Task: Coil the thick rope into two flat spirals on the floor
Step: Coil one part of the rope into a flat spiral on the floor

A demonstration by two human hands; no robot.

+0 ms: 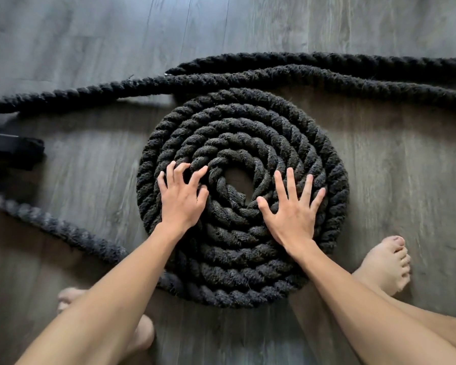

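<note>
The thick rope [244, 122] lies right in front of me on the grey plank floor [395, 164], most of it wound into one flat spiral of about six turns around a small open gap. My right hand [292, 209] rests flat on the spiral's right side, fingers straight and spread wide, grasping nothing. My left hand [181, 197] sits on the left side with its fingers bent like claws, tips dug into the inner turns; they seem to hook over a strand, though the dark fibres make that hard to judge. Two loose stretches [287, 71] run side by side along the far edge of the spiral, and another trails off at my near left. A black object [12, 151] juts in from the left edge. My bare right foot [387, 262] stands just beside the coil.
</note>
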